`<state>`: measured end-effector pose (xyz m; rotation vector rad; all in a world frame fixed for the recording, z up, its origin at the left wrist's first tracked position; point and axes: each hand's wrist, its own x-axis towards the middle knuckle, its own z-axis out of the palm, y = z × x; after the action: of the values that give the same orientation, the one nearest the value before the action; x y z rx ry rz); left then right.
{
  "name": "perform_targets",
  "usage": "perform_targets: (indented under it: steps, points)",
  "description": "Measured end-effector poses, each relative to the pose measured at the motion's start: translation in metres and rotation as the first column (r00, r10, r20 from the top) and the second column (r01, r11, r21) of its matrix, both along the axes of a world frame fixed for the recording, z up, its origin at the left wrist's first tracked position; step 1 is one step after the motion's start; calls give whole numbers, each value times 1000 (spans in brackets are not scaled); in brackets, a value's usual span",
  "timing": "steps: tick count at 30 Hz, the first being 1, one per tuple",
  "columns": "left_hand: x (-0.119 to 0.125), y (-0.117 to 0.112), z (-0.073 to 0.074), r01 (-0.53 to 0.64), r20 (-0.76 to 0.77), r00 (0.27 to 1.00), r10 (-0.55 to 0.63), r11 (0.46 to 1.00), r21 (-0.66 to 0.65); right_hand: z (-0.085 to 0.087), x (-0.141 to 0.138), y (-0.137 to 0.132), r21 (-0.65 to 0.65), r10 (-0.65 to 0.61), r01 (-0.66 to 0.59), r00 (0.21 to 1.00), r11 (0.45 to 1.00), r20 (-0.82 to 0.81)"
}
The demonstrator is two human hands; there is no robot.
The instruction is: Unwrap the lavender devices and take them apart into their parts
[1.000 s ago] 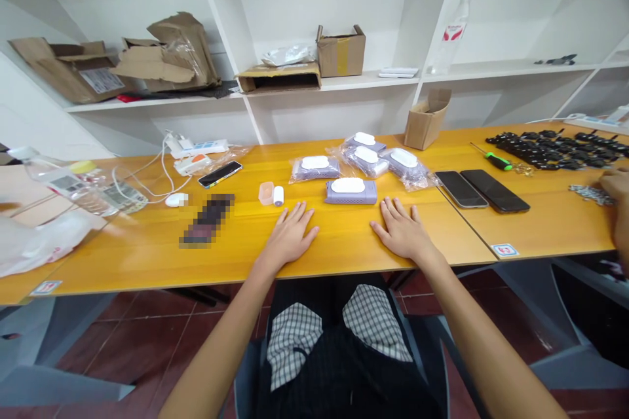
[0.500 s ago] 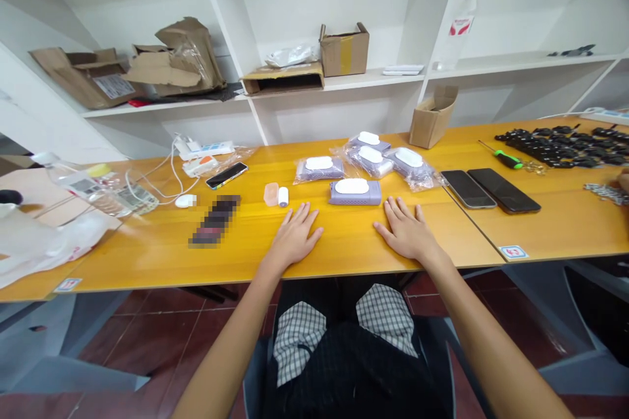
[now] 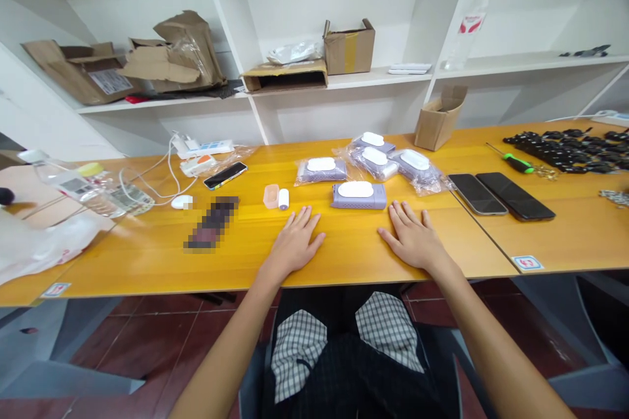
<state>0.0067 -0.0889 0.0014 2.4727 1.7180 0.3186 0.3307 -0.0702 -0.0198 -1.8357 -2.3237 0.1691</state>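
The lilac white-topped device lies lengthwise left to right, far of and between the hands, nearer the right hand than the left hand, both flat on the table with fingers spread apart, clamped on nothing.

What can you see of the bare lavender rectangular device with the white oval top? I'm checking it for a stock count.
The lavender rectangular device looks like rounded plastic, with a white oval panel on top and what look like fine ridges along its front. No clear plastic bag surrounds it. It lies flat on the yellow wood-look table, which is all that touches it; the person's right hand rests close by, apart from it.
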Motion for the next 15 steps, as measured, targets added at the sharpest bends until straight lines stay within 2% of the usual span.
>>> perform_targets:
  steps: [4,7,10,15]
  points:
    - [-1,6,-3,21,-6,1000,-21,1000,3,-1,1,1,16,9,-9,999,1000,-37]
    - [3,20,-3,81,35,996,-81,997,-9,1,5,9,10,19,-19,997,1000,-74]
    - [12,43,0,138,122,984,-133,990,-37,5,10,29,-6,72,-73,989,997,-133]
    - [24,86,5,136,279,953,-121,990,-35,16,16,73,12,184,-187,948,982,-261]
